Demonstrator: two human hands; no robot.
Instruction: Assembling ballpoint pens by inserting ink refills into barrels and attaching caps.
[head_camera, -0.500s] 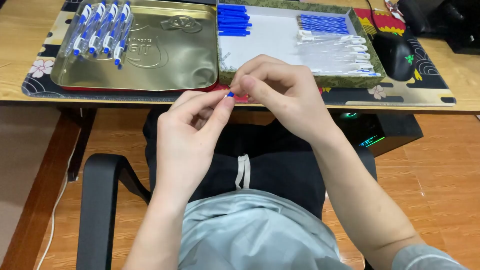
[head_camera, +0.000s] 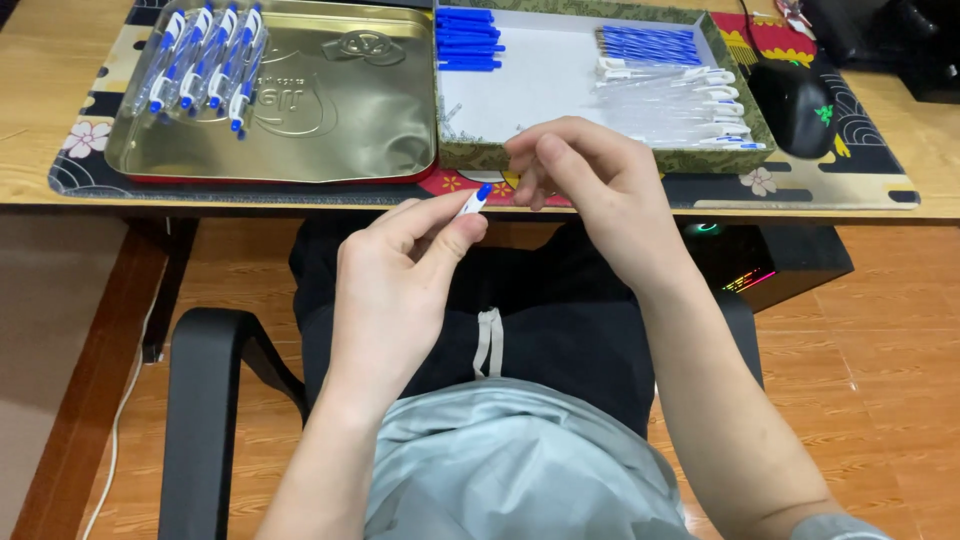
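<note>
Head cam: my left hand (head_camera: 395, 285) pinches a blue-tipped pen (head_camera: 474, 200); right hand (head_camera: 590, 185) hovers just beside, loosely curled, holding nothing I can see.
Looks light, stiff, kinda slick plastic, so I'd grip mid-barrel, not the tip.

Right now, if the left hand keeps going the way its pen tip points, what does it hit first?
Probably the right hand. The left hand holds a pen angled up and right, its blue tip just short of the right hand's curled fingers. Depth is unclear; behind them lies the box.
</note>
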